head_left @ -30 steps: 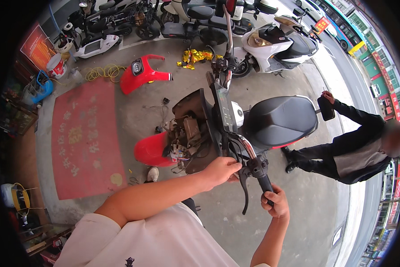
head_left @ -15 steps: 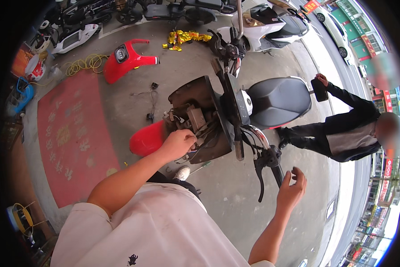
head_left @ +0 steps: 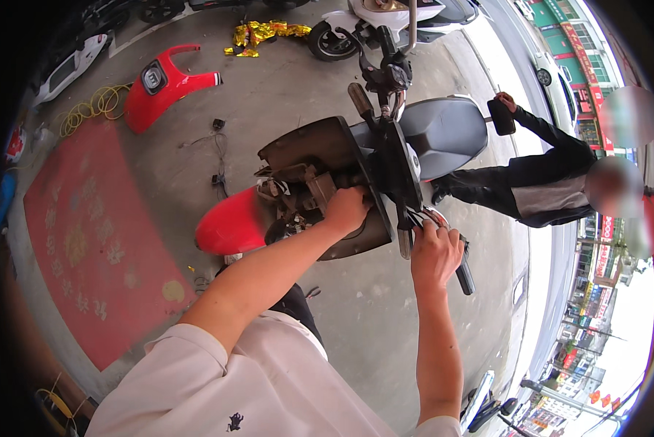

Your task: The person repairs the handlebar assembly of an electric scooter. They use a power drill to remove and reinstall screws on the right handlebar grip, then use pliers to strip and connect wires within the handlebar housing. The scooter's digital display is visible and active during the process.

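A dark scooter (head_left: 443, 135) stands in front of me with its front cover off, so the inner panel (head_left: 320, 149) and wiring show. My left hand (head_left: 345, 210) reaches into that open front, touching the wires and parts; its fingertips are hidden. My right hand (head_left: 435, 251) is closed around the near end of the handlebar, by the bundle of cables, and the black grip (head_left: 464, 277) pokes out below it. The red front fender (head_left: 232, 222) sits under my left forearm.
A loose red body panel (head_left: 163, 80) lies on the concrete beyond a red mat (head_left: 87, 233). A yellow cable (head_left: 94, 105) and gold foil (head_left: 261, 33) lie farther off. Another person (head_left: 545, 182) crouches right of the scooter, holding a dark phone (head_left: 500, 116). More scooters (head_left: 385, 22) are parked behind.
My left hand went from the handlebar into the open front of the scooter. My right hand, open beside the grip half a second ago, has closed on the handlebar end.
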A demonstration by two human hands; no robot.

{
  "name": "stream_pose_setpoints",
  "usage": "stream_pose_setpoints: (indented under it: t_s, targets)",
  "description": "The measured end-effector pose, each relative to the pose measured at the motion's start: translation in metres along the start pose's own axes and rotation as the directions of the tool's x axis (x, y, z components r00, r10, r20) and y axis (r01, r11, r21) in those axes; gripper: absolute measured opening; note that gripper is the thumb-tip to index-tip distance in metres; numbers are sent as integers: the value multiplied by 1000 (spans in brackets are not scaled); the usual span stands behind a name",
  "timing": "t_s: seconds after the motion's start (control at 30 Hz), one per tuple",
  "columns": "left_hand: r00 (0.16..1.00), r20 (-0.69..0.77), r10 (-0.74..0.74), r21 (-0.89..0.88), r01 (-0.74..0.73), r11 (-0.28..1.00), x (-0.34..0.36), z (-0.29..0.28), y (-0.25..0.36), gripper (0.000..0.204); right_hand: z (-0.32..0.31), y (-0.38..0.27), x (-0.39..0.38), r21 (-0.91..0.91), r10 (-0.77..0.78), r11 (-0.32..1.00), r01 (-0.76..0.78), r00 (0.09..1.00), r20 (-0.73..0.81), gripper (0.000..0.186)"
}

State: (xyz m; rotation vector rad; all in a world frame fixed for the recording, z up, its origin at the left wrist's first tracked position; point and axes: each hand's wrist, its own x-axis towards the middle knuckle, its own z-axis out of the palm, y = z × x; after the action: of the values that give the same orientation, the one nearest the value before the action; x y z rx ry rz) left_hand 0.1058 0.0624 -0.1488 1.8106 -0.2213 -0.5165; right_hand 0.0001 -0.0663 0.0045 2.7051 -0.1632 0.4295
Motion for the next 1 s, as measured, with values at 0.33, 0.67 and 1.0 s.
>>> stream_pose_setpoints:
  t_s: [0.33,0.67,1.0]
  targets:
    - [997,26,-78,-378,82,922,30,23,-18,21,36,1,-10,99,207,977,-191,959,-195,25]
    - [996,9,85,90,-86,992,21,23,7,34,34,10,-7,169,252,961,-217,942,-223,30]
    - [993,73,93,-287,-68,955,21,29,2,44,37,7,-10,273,386,902,-334,908,-165,22]
